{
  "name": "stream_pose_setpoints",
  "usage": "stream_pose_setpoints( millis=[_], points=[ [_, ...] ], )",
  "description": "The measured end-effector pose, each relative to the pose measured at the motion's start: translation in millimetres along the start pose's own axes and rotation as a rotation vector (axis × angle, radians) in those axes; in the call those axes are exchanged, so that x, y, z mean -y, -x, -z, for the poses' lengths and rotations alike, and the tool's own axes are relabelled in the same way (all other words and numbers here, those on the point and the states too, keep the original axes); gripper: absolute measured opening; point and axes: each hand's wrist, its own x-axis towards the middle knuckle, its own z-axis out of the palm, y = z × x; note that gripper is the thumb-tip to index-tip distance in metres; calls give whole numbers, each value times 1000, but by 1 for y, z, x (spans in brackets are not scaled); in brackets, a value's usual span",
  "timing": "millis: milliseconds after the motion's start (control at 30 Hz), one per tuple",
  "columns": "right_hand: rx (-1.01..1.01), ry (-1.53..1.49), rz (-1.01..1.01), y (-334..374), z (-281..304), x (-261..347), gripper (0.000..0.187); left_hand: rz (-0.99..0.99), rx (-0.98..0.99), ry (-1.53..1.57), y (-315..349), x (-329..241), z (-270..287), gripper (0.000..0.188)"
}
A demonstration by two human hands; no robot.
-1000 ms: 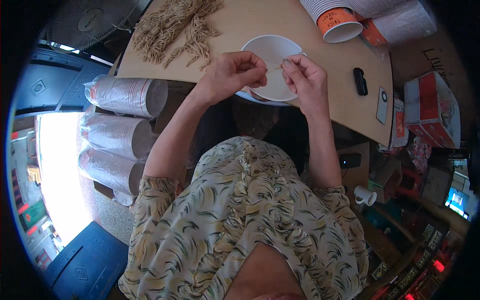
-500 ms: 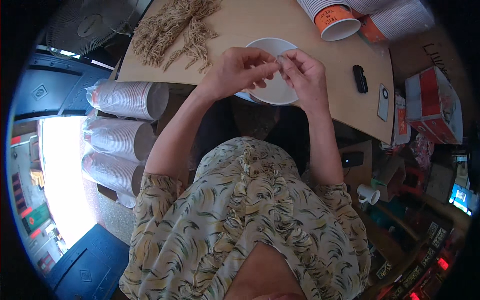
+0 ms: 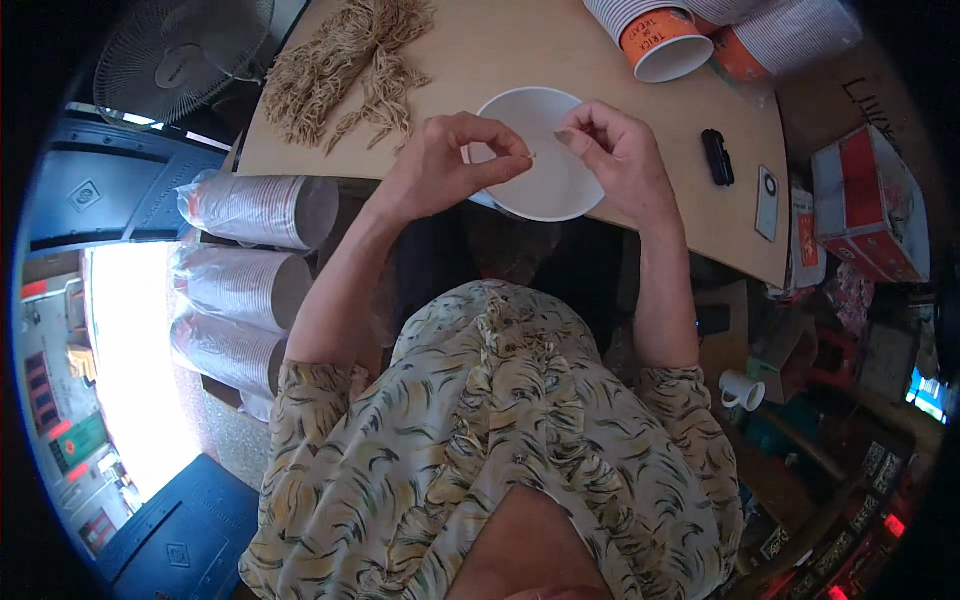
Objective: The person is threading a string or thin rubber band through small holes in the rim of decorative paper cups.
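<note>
Parted since earlier: left hand (image 3: 445, 168) pinching tiny scrap (image 3: 532, 155), right hand (image 3: 635, 165), grip unclear, over white tub (image 3: 555, 190), near edge of table (image 3: 470, 60); tan strand heap (image 3: 330, 70) remains, left edge.

A tan table (image 3: 480, 50) carries tangled cords (image 3: 345, 75), stacked tubs (image 3: 665, 45), a black object (image 3: 717, 157) and a phone (image 3: 766, 205).

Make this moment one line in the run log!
left hand: pinched, contents unclear | right hand: pinched, apart from left | white bowl: beneath hands | tan strings: on table
</note>
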Motion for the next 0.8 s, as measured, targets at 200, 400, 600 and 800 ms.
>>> stream_pose_setpoints(
  millis=[200,400,600,800],
  points=[
    [-8,-128,-75,3,1,5,14,205,-20,113,-3,-17,-12,22],
    [-22,-109,-80,6,5,-2,14,234,-111,140,-2,-11,-16,18],
    [-373,-51,-96,3,20,-4,13,-49,-171,-293,14,-3,-16,7],
    [-490,-173,-123,-4,28,-15,13,-95,-276,-363,31,10,-21,29]
  ],
)
